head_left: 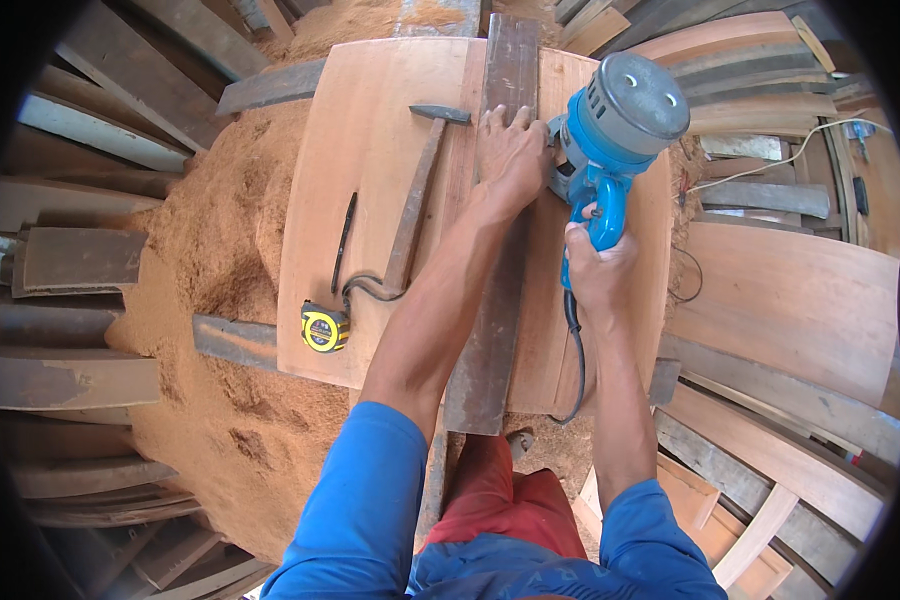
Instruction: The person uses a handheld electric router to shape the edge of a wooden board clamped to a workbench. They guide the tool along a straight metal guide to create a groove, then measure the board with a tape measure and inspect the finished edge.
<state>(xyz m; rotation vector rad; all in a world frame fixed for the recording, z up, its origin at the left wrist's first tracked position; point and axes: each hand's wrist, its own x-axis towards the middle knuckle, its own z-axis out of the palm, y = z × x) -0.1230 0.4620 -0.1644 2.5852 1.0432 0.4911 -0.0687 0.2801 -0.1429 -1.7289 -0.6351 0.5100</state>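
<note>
My right hand point(602, 262) is wrapped round the rear loop handle of a blue corded power tool point(610, 140) with a big grey-capped motor. Its cutting part is hidden beneath the body. My left hand point(513, 155) lies with fingers spread on a long dark board point(492, 340), close beside the tool. That board runs lengthwise over a wide, pale wooden panel point(370, 180). Left of my left forearm, a hammer point(415, 205) rests on the panel, next to a black pen point(344, 243) and a yellow-and-black tape measure point(324, 327).
A black power cord point(579, 350) hangs from the handle over the panel's near edge. Sawdust point(220, 420) is heaped at the left. Stacked planks point(80, 380) stand along the left side, and more boards point(780, 300) lie at the right. A pale cable point(770, 165) crosses them.
</note>
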